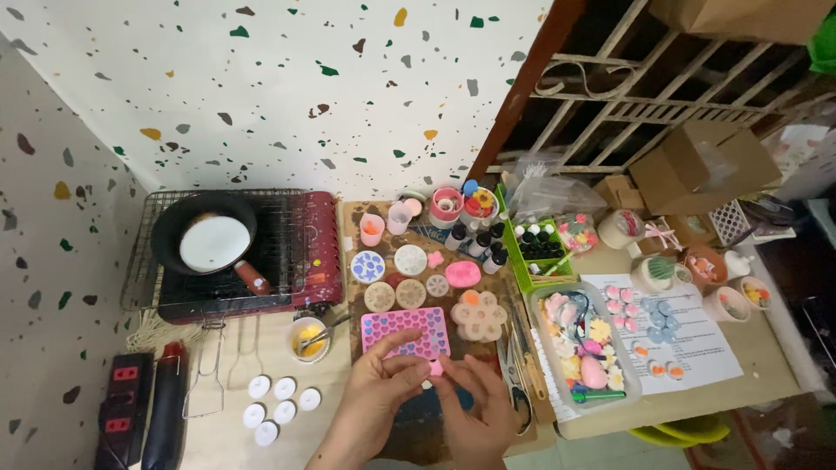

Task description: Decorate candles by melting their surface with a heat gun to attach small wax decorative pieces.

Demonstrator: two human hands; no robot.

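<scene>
Both hands work at the near edge of the pink heart mould, which lies on the brown board at the middle of the surface. The left hand pinches the mould's front rim. The right hand has its fingers curled around a small pink piece, probably a cast heart, though it is half hidden. Freeing the next piece would need gentle flexing of the mould.

Both bare hands came in from below, close together. The left hand had its fingers curled toward the right hand, whose fingers bent inward, the fingertips nearly meeting.
</scene>
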